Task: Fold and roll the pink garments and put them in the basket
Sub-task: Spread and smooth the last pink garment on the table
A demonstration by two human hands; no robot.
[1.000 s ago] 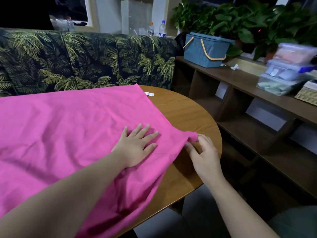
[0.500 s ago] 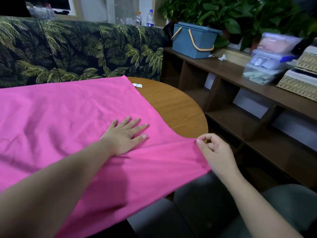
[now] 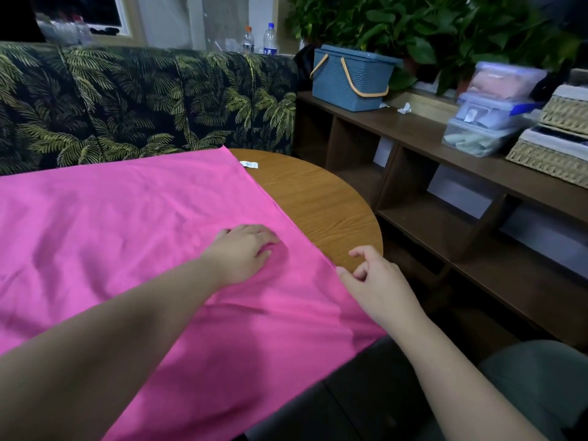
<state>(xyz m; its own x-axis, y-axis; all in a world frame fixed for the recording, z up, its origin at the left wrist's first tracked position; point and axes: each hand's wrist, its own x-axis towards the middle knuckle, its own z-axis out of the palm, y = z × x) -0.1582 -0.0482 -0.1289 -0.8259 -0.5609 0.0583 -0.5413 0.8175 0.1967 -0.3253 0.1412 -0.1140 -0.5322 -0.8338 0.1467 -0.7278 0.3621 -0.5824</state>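
A sofa in a dark palm-leaf print ran along the far side, and a long brown shelf unit stretched down the right, with leafy green plants behind it. The pink garment lay spread flat over most of the round wooden bench, covering its left and near parts and hanging over the near edge, while the bench's far right part stayed bare; a small white label showed at the garment's far right corner. The blue basket with tan handles stood on top of the shelf unit at its far end, well apart from the garment. Further right on the same shelf sat a stack of clear plastic boxes and two woven trays. Two plastic bottles stood behind the sofa back. The left hand rested palm down on the garment near its right edge, its fingers curled inward against the cloth; whether that grip had gathered any cloth could not be told. The right hand sat at the garment's right edge by the bench rim, thumb and forefinger bent close together at the hem; whether they pinched the cloth could not be told.
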